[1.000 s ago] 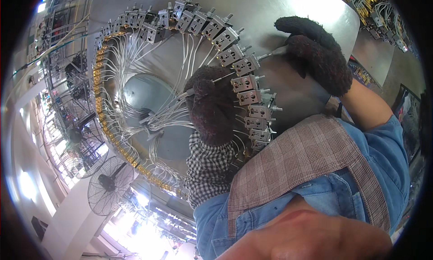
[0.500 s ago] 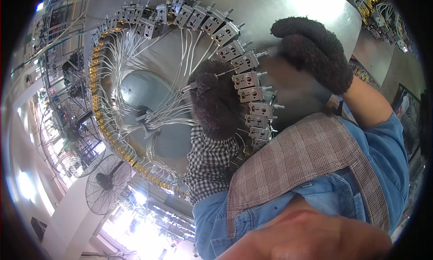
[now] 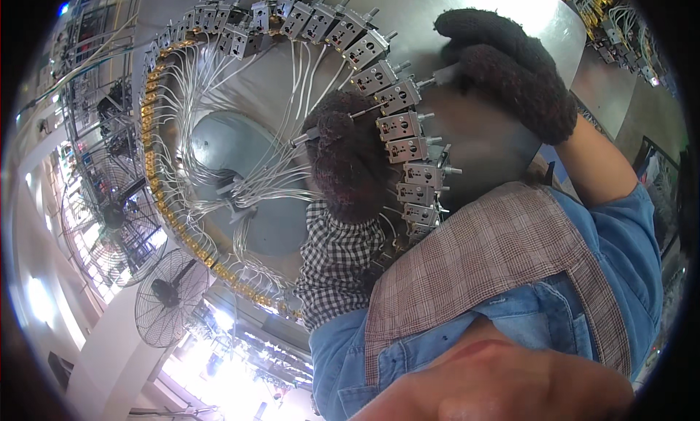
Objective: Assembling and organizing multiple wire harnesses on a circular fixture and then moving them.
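A large ring of small silver metal blocks (image 3: 399, 126), each with a hole and a threaded stud, curves across the bench. My left hand (image 3: 346, 162), in a dark knitted glove, is inside the ring with its fingers closed round a slim screwdriver (image 3: 364, 112). Its thin shaft reaches to a block on the ring's right side, and its grey end sticks out left of the glove. My right hand (image 3: 510, 74), gloved alike, is outside the ring, closed by a short grey piece (image 3: 445, 75) in line with that block's stud. The glove hides most of that piece.
White wires (image 3: 273, 187) run from the ring to a bundle near its middle, over a round grey plate (image 3: 270, 228). Brass-coloured fittings (image 3: 151, 136) line the ring's left side. More wired parts (image 3: 620, 34) lie at the far right. A fan (image 3: 171, 293) stands at left.
My right hand has shifted slightly up and right, and the grey piece by its fingers shows more clearly. My left hand keeps the screwdriver at the same block.
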